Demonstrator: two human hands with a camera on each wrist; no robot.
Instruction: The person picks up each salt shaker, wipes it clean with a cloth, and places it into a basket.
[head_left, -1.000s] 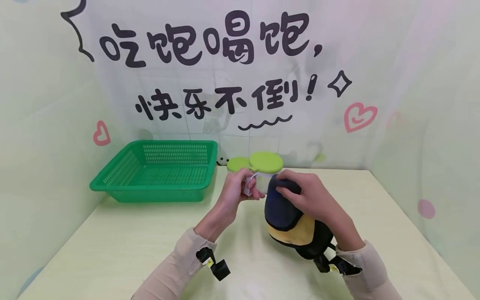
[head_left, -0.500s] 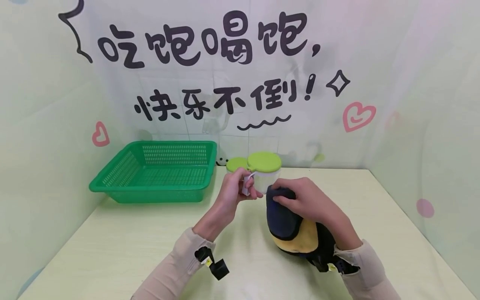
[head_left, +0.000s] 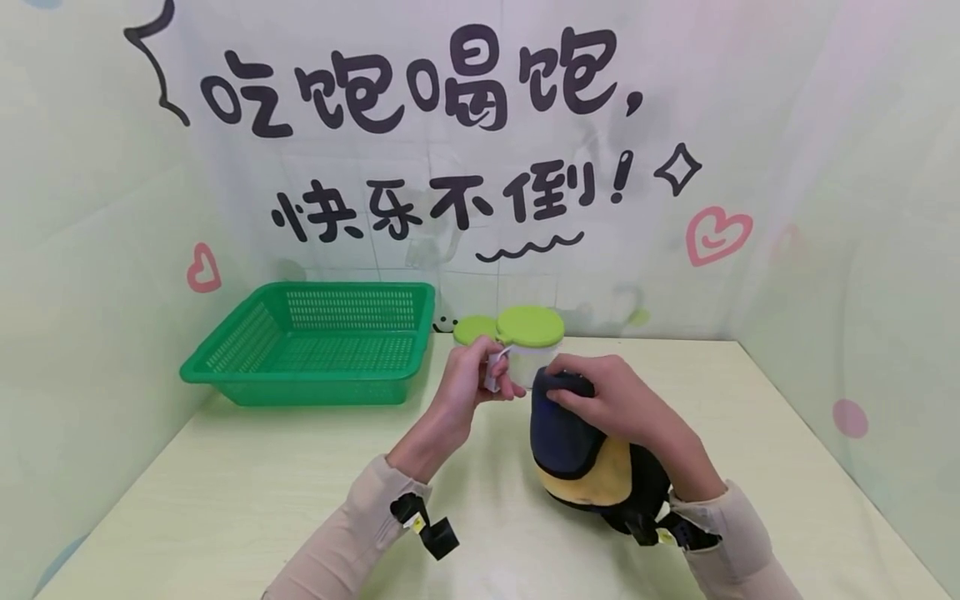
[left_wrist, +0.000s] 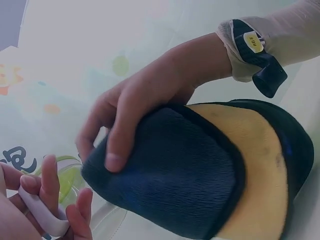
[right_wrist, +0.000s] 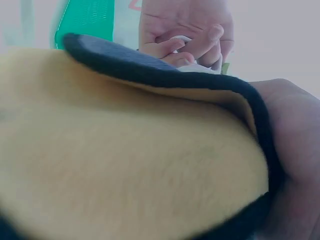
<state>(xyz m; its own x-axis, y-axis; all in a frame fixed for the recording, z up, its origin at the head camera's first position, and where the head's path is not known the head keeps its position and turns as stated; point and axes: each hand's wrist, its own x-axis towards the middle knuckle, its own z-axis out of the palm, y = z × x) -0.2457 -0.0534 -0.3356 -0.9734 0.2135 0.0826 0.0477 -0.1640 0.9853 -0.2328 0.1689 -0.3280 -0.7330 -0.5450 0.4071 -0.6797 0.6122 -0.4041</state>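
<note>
On the right in the head view, my right hand (head_left: 611, 396) grips the end of a dark blue slipper (head_left: 566, 429), thumb on the upper and fingers over its edge. The slipper is tilted, with its tan lining (left_wrist: 255, 160) and black trim showing. In the right wrist view the tan inside (right_wrist: 135, 140) fills most of the picture. To the left, my left hand (head_left: 465, 387) has its fingers curled round a small white piece with a curved band (left_wrist: 45, 212); I cannot tell what it is. The left fingertips are close to the slipper's end.
A green plastic basket (head_left: 315, 387) stands at the back left of the pale table (head_left: 247, 492). Two containers with lime green lids (head_left: 530, 326) are at the back, just beyond the hands. A printed cloth (head_left: 360, 150) hangs behind, and side sheets flank the table.
My right hand has come down slightly with the slipper, whose gripped end now sits lower. My left hand stays in place with the white piece.
</note>
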